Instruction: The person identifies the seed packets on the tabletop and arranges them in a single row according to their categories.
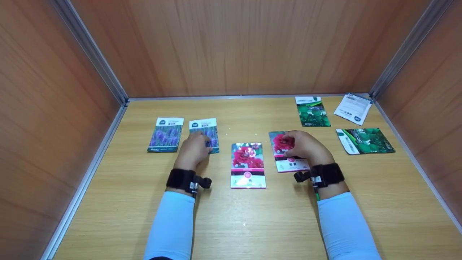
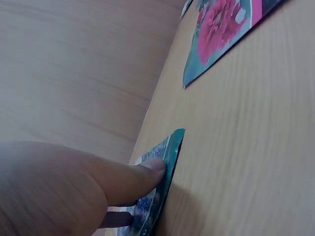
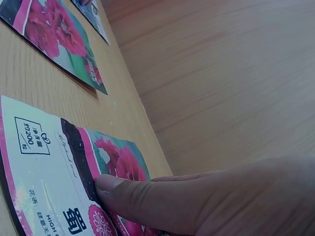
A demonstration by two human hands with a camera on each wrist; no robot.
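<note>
A seed packet with purple flowers (image 1: 213, 139) lies under my left hand (image 1: 193, 150). The left thumb (image 2: 150, 172) rests straight on its face near the teal edge, and another finger touches the face lower down. To the right, my right hand (image 1: 306, 146) lies over a packet with pink flowers (image 1: 288, 166). The right thumb (image 3: 118, 189) presses on the front by the dark band, the other fingers reaching toward the flower picture. Between the hands lies a second pink-flower packet (image 1: 247, 177), face up.
Another purple-flower packet (image 1: 166, 135) lies at the left. At the back right are two green packets, one upright (image 1: 313, 112) and one sideways (image 1: 371, 141), with a white packet (image 1: 353, 108) showing its printed side. Wooden panels (image 1: 234, 47) enclose the table (image 1: 231, 224).
</note>
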